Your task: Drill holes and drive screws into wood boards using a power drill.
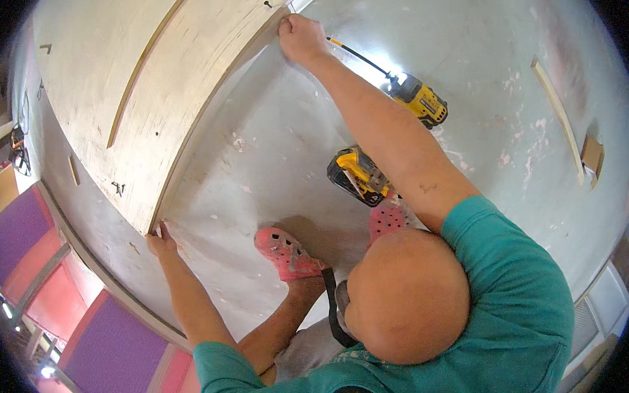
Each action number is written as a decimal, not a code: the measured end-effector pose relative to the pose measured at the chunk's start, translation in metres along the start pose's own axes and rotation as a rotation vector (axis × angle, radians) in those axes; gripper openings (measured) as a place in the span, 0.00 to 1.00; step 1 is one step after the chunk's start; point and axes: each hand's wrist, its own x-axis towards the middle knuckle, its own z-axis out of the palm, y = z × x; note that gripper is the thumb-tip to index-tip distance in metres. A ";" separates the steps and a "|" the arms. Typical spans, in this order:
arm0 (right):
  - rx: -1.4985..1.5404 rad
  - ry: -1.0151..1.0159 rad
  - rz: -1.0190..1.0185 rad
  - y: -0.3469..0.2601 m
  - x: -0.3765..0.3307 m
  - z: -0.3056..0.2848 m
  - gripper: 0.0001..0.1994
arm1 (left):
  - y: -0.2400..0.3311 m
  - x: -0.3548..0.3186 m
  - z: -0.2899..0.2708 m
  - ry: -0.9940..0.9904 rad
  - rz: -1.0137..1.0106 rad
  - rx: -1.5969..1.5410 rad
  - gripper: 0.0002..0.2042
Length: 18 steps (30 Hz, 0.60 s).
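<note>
My left hand is closed on the near corner of a large pale plywood panel. At the panel's far corner, my right hand is curled around the edge. The panel lies to the left, with dark screws and a narrow wooden strip on its face. Beneath my right forearm a yellow and black cordless drill lies on the grey floor. Its light is lit and a long dark bit extends toward my right hand; the forearm hides part of its handle.
My pink clogs stand on the scuffed grey floor. A pale wooden strip and a small brown block lie at the right. Purple and pink panels line the lower left. A white louvred piece is at the far right.
</note>
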 end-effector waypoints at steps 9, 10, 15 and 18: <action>-0.007 -0.020 0.001 0.002 -0.001 -0.001 0.14 | 0.001 -0.044 0.050 0.313 0.940 0.921 0.25; -0.013 -0.003 -0.001 0.006 0.000 0.000 0.15 | -0.002 -0.066 0.074 0.415 1.252 1.207 0.27; 0.058 -0.016 0.001 0.005 -0.002 -0.005 0.14 | -0.011 -0.221 0.251 -0.687 1.622 0.959 0.20; 0.080 -0.047 -0.010 0.003 -0.003 0.000 0.13 | -0.029 -0.230 0.329 -0.896 1.744 0.986 0.22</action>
